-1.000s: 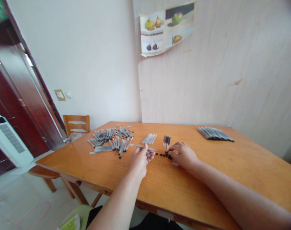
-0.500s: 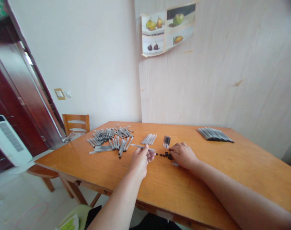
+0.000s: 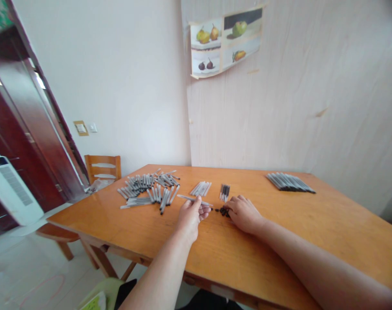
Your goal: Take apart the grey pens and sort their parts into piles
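Note:
Pinched between thumb and fingers of my left hand (image 3: pixel 192 215) is a clear pen barrel (image 3: pixel 186 197), lying nearly level above the table. My right hand (image 3: pixel 246 214) is bent palm-down, its fingertips in a small heap of black pen plugs (image 3: pixel 224 212); whether a plug is between them is hidden. A few single plugs trail from the heap towards my left hand. Just beyond lie a row of clear barrels (image 3: pixel 201 188) and a short row of dark refills (image 3: pixel 225 192).
On the left of the wooden table (image 3: pixel 263 262) spreads a big pile of pens with dark ends (image 3: pixel 147 185). A neat row of pens (image 3: pixel 290 182) lies at the far right. Beyond the left edge stands a wooden chair (image 3: pixel 103 167). The wall (image 3: pixel 144 107) borders the far side.
My right hand has shifted slightly, its fingertips drawing the black plugs into a tighter heap. My left hand still holds the pen barrel in nearly the same place.

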`<control>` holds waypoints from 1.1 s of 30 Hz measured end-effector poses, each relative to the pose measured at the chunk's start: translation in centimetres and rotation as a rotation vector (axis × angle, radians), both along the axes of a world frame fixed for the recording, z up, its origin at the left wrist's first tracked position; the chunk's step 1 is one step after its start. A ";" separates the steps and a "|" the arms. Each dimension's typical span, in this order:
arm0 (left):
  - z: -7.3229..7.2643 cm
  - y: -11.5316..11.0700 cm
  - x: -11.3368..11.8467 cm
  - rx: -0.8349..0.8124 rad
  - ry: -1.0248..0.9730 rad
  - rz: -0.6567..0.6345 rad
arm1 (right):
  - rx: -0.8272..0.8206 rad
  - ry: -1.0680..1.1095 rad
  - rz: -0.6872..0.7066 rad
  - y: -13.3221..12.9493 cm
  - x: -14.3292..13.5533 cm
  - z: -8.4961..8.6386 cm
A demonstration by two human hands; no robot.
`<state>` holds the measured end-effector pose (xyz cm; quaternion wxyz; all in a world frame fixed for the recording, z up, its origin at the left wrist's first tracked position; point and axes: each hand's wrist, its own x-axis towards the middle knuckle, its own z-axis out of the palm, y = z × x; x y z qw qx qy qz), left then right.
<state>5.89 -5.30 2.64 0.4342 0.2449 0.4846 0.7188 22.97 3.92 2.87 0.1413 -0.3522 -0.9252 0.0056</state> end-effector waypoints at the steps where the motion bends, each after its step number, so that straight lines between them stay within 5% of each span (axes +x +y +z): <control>1: 0.0 0.0 0.0 0.000 -0.001 0.002 | 0.001 -0.001 0.010 -0.1 0.0 0.0; 12: 0.0 0.1 0.0 0.011 0.001 0.025 | -0.038 0.101 0.092 -0.5 -0.2 0.1; 22: -0.5 0.6 -0.6 0.052 -0.002 0.130 | 0.021 -0.001 0.382 -2.8 -1.6 0.1; 33: -0.6 0.5 -0.6 0.043 0.035 0.113 | 0.039 0.079 0.386 -1.7 -1.1 -0.2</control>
